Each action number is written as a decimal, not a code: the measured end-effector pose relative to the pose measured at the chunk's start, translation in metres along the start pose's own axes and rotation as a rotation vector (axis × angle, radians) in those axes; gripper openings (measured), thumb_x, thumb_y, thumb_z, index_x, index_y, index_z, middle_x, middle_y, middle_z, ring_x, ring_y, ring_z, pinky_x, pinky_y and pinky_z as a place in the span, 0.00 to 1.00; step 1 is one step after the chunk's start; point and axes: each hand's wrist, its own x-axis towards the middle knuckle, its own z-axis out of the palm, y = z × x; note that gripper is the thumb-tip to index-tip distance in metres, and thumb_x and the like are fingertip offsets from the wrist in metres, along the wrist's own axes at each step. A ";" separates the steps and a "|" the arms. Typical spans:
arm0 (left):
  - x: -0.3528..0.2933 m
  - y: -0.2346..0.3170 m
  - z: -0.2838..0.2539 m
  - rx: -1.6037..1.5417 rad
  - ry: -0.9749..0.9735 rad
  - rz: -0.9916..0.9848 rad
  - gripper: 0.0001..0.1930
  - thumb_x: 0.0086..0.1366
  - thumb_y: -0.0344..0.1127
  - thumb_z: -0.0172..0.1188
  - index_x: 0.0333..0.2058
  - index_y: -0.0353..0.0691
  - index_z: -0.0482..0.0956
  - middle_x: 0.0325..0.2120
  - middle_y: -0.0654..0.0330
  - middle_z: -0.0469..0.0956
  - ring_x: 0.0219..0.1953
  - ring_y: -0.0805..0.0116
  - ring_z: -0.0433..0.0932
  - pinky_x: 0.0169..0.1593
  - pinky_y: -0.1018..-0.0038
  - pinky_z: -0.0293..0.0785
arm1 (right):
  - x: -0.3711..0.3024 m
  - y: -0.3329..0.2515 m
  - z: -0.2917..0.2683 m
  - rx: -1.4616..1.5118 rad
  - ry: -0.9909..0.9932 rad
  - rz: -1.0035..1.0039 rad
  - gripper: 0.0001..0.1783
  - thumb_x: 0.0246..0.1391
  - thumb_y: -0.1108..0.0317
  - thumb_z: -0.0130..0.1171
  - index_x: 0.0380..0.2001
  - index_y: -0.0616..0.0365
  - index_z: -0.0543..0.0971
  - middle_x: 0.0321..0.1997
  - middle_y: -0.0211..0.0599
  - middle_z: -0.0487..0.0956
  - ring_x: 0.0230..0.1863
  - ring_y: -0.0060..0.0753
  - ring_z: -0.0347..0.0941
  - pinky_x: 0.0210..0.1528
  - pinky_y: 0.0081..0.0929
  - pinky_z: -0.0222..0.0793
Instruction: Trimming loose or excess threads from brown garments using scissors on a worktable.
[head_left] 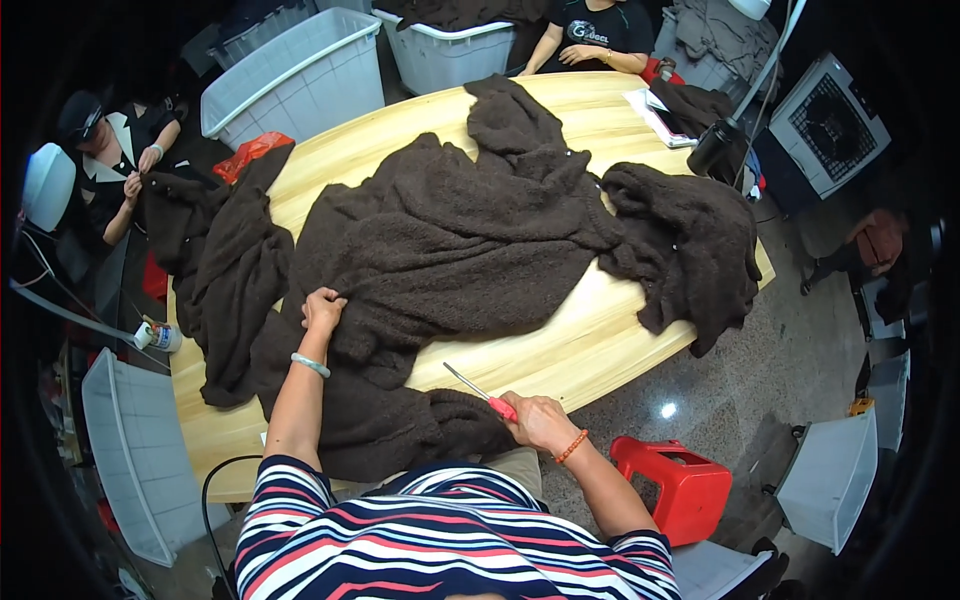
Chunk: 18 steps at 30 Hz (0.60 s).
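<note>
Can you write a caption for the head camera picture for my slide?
Left hand presses a dark brown fuzzy garment on a wooden table; right hand holds red-handled scissors.

Left hand extended forward, fingers curled, palm down; right hand close to torso, closed in a grip.

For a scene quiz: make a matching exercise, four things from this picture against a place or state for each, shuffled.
Things:
1. scissors
2. left hand
3. red stool
4. white bin

Places or states:
A. on the floor, right of the table
B. pressed on the brown garment
C. held in the right hand
D. beyond the table's far left edge

Pairs: 1-C, 2-B, 3-A, 4-D
</note>
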 end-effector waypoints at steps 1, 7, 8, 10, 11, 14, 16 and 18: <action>0.003 -0.008 0.001 -0.033 -0.037 0.001 0.09 0.47 0.35 0.71 0.28 0.43 0.81 0.27 0.60 0.81 0.37 0.61 0.79 0.44 0.60 0.72 | 0.000 -0.001 0.001 0.005 -0.005 -0.013 0.16 0.54 0.59 0.55 0.44 0.53 0.74 0.29 0.52 0.80 0.33 0.55 0.78 0.38 0.46 0.72; -0.028 0.035 -0.066 -0.651 0.001 0.626 0.05 0.51 0.21 0.56 0.28 0.35 0.76 0.22 0.68 0.72 0.27 0.79 0.70 0.35 0.82 0.67 | 0.010 -0.003 0.005 -0.001 -0.023 -0.037 0.17 0.54 0.58 0.54 0.45 0.53 0.74 0.29 0.51 0.80 0.34 0.54 0.78 0.39 0.46 0.72; -0.059 0.076 -0.091 -0.712 -0.080 0.749 0.05 0.51 0.20 0.55 0.28 0.34 0.75 0.22 0.68 0.72 0.27 0.79 0.69 0.38 0.81 0.67 | 0.004 -0.002 0.002 0.003 0.002 -0.036 0.17 0.54 0.59 0.54 0.45 0.53 0.74 0.29 0.51 0.80 0.34 0.54 0.78 0.39 0.46 0.72; -0.126 0.131 -0.149 -0.696 -0.179 1.048 0.07 0.50 0.18 0.54 0.28 0.35 0.76 0.23 0.66 0.71 0.28 0.78 0.70 0.46 0.75 0.68 | 0.004 -0.001 -0.003 0.020 0.023 -0.021 0.17 0.54 0.59 0.54 0.45 0.53 0.73 0.28 0.50 0.80 0.34 0.53 0.78 0.38 0.46 0.72; -0.157 0.135 -0.169 -0.873 -0.339 0.981 0.07 0.48 0.19 0.56 0.26 0.36 0.77 0.24 0.62 0.74 0.28 0.72 0.73 0.49 0.73 0.69 | 0.006 -0.003 -0.005 0.032 0.093 -0.100 0.17 0.53 0.59 0.55 0.44 0.53 0.74 0.28 0.49 0.80 0.33 0.53 0.78 0.38 0.45 0.72; -0.224 0.160 -0.210 -1.265 -0.546 1.469 0.10 0.53 0.30 0.64 0.16 0.44 0.76 0.27 0.52 0.81 0.27 0.63 0.79 0.31 0.72 0.73 | 0.019 -0.026 -0.020 -0.100 0.049 -0.250 0.17 0.51 0.59 0.56 0.42 0.55 0.76 0.32 0.48 0.80 0.36 0.52 0.77 0.39 0.44 0.72; -0.208 0.176 -0.235 -1.215 -1.123 1.811 0.08 0.54 0.26 0.60 0.18 0.45 0.80 0.23 0.62 0.79 0.17 0.71 0.74 0.22 0.74 0.67 | 0.023 -0.024 -0.019 -0.068 0.192 -0.451 0.18 0.50 0.59 0.56 0.42 0.58 0.77 0.41 0.48 0.79 0.45 0.50 0.75 0.45 0.45 0.69; -0.241 0.151 -0.269 -1.412 -1.099 1.628 0.12 0.58 0.25 0.49 0.19 0.43 0.78 0.17 0.66 0.73 0.17 0.73 0.71 0.25 0.75 0.66 | 0.028 -0.048 -0.029 -0.119 0.323 -0.568 0.16 0.51 0.61 0.55 0.38 0.59 0.80 0.42 0.46 0.80 0.45 0.50 0.75 0.49 0.43 0.68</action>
